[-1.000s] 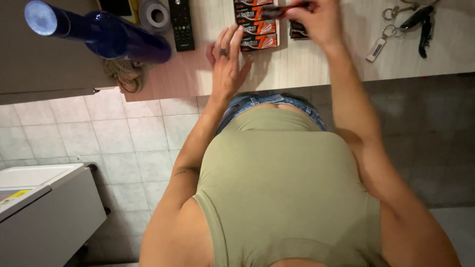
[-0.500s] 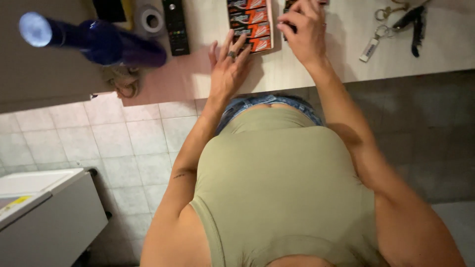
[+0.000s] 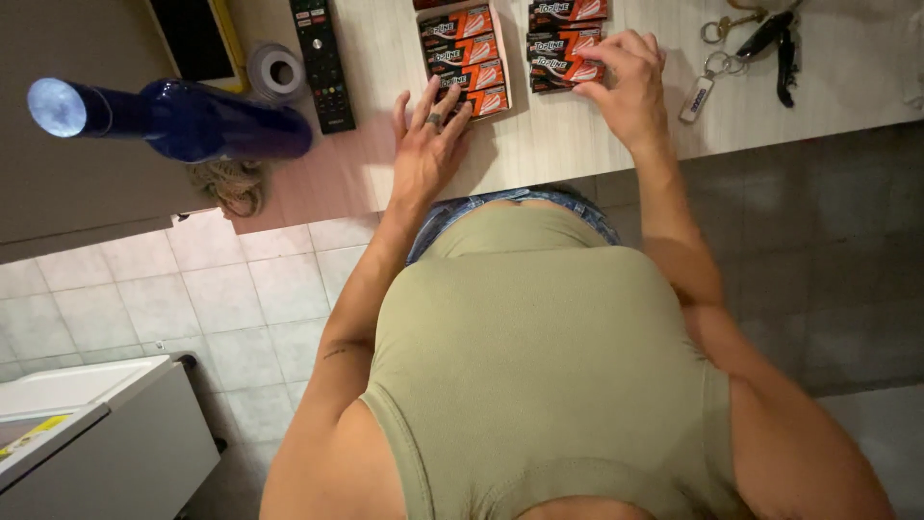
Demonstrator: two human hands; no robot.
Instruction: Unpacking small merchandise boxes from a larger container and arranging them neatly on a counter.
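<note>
Orange packs (image 3: pixel 568 58) run partly beneath the right hand (image 3: pixel 630 82).

Four small red packs (image 3: pixel 464 60) were seen in the box (image 3: pixel 503 67), three (image 3: pixel 566 43) beside it. One remote (image 3: pixel 321 60), one tape roll (image 3: pixel 276 70), one blue bottle (image 3: pixel 183 119).

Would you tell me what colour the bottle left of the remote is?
Dark blue and glossy; the bottle shows best in the head view.

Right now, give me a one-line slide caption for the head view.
Left hand rests beside a box of orange packets; right hand touches a loose stack of packets on the pale counter.
</note>
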